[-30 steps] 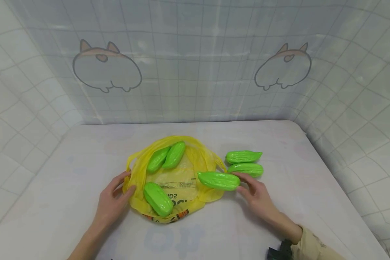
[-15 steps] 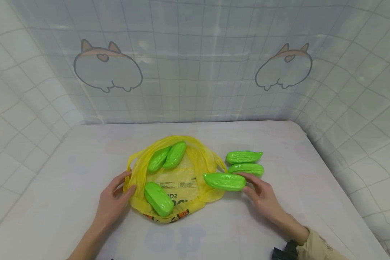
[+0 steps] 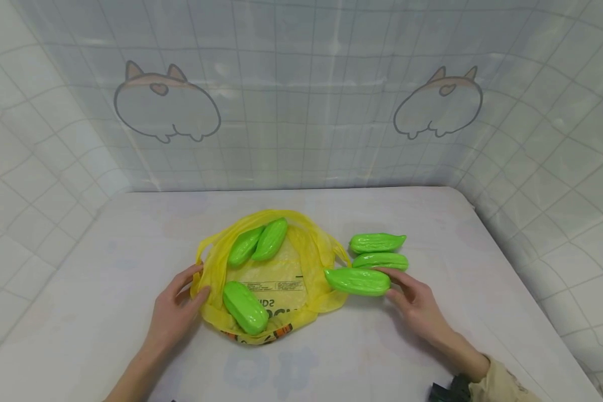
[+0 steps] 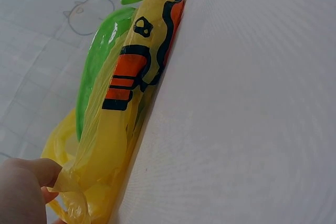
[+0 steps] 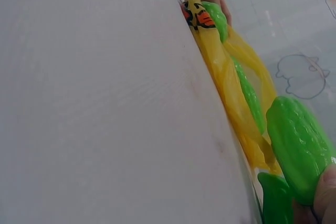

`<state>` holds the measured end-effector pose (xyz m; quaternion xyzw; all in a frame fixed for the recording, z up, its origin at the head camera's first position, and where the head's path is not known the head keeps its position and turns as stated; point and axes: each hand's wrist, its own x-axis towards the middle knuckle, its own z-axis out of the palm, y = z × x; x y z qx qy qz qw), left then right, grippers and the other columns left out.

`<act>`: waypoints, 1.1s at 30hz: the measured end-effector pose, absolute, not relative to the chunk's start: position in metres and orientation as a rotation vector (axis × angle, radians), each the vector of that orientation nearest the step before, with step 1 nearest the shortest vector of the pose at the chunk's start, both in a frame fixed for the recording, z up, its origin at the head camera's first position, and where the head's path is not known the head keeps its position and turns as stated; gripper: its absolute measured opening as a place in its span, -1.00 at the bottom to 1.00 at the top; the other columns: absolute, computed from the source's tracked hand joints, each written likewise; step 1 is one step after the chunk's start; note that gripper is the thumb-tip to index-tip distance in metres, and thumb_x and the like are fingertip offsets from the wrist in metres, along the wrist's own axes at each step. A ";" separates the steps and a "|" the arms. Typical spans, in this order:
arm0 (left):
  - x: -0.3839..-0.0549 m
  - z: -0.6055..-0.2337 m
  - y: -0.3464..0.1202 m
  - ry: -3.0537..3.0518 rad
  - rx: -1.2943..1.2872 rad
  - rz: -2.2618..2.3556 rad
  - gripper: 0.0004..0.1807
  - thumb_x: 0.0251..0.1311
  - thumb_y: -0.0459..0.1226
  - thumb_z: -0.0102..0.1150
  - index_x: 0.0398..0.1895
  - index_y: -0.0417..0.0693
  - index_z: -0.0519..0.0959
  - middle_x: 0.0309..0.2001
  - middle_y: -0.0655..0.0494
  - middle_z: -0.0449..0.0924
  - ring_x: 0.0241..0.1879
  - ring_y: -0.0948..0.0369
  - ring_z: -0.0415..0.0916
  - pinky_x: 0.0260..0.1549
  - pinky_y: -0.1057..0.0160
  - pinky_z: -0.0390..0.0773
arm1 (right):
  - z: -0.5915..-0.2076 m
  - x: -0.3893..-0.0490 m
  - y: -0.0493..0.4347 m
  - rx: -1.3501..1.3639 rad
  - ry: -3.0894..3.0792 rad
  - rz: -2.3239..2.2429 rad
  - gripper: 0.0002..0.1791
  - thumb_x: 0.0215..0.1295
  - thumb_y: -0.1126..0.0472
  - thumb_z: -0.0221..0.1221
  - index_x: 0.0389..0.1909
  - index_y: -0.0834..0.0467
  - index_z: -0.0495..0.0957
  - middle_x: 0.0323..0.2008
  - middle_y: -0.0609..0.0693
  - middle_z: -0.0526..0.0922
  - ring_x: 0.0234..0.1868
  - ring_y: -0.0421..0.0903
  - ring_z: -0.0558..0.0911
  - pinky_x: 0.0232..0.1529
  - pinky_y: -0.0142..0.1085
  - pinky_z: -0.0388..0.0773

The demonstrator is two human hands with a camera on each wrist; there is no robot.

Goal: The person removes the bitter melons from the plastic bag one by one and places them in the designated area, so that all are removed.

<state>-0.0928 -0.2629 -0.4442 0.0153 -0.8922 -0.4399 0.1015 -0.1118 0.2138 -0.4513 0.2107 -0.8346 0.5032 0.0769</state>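
A yellow plastic bag (image 3: 276, 270) lies spread with its mouth facing up. My left hand (image 3: 176, 307) pinches its left edge; in the left wrist view the thumb (image 4: 44, 170) presses on the film. Inside lie two green toy bitter melons (image 3: 269, 239) at the back and another toy bitter melon (image 3: 245, 307) at the front left. Right of the bag, my right hand (image 3: 417, 304) holds a glossy, bumpy toy bitter melon (image 3: 358, 281) by its right end, its pointed tip over the bag's right edge. Two more toy bitter melons (image 3: 377, 242) lie just behind it.
A white-covered table (image 3: 130, 234) carries everything. A white grid-patterned curtain (image 3: 301, 111) with dog drawings hangs behind and at both sides. A dark device (image 3: 452, 389) sits at my right wrist, beside a beige sleeve (image 3: 502, 382).
My right hand has moved to the right with the toy bitter melon, drawing it from over the bag towards the edge. The left hand and the bag have hardly moved.
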 end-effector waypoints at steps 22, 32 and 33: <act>-0.093 -0.442 -0.263 -2.651 0.066 -1.318 -0.45 0.38 -0.13 0.19 0.38 -0.08 0.39 0.40 -0.08 0.37 0.33 -0.05 0.34 0.01 0.83 0.21 | -0.452 -0.109 0.246 0.531 -2.498 1.480 -0.53 0.29 0.42 0.23 0.23 0.16 0.55 0.16 0.18 0.64 0.23 -0.48 0.48 0.24 -0.64 0.35; -0.094 -0.440 -0.262 -2.638 0.058 -1.329 -0.46 0.38 -0.13 0.19 0.38 -0.03 0.40 0.40 -0.09 0.38 0.31 0.03 0.33 0.04 0.81 0.24 | -0.450 -0.109 0.260 0.477 -2.552 1.436 -0.54 0.27 0.44 0.24 0.20 0.23 0.56 0.13 0.22 0.65 0.15 -0.53 0.50 0.11 -0.63 0.47; -0.094 -0.440 -0.262 -2.639 0.058 -1.328 -0.46 0.38 -0.13 0.19 0.38 -0.02 0.40 0.40 -0.08 0.38 0.32 0.06 0.33 0.04 0.81 0.24 | -0.450 -0.109 0.261 0.477 -2.558 1.435 -0.54 0.26 0.45 0.24 0.20 0.24 0.55 0.13 0.22 0.65 0.15 -0.54 0.50 0.10 -0.63 0.48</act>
